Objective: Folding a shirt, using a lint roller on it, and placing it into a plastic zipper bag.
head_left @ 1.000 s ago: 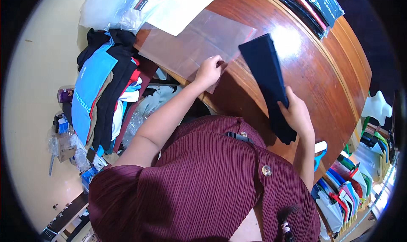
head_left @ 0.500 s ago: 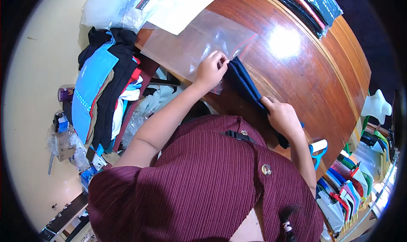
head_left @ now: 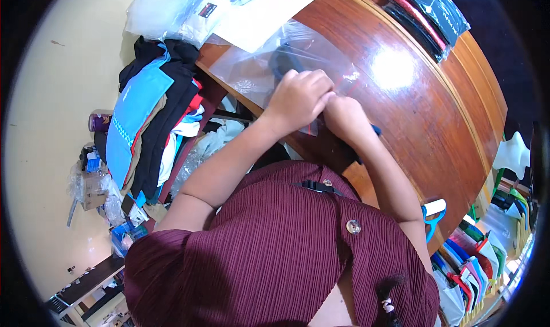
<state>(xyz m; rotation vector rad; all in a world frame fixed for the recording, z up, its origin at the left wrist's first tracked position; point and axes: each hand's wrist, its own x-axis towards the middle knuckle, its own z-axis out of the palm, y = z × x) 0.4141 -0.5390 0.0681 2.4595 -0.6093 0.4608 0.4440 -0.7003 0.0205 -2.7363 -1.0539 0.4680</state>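
Observation:
A clear plastic bag (head_left: 246, 69) with a red line along its opening lies flat on the wooden table. The front part of a folded navy cloth item (head_left: 285, 60) shows through the bag. Its rear part sticks out below my right hand (head_left: 348, 118), whose fingers are closed on it. My left hand (head_left: 299, 98) is curled closed at the bag's mouth, apparently pinching its edge. Both hands meet there, knuckles nearly touching, and they hide the place where cloth and opening cross.
White paper (head_left: 260, 26) and bulky clear plastic packaging (head_left: 166, 12) lie beyond the bag. Folded clothes (head_left: 140, 120) are stacked at left. Bagged garments (head_left: 427, 14) sit at the far right edge. A blue-handled lint roller (head_left: 434, 212) and hanging clothes (head_left: 467, 264) are at right.
My right hand has moved forward and left, sliding the navy cloth into the bag. My left hand has shifted slightly right, and the hands have come together.

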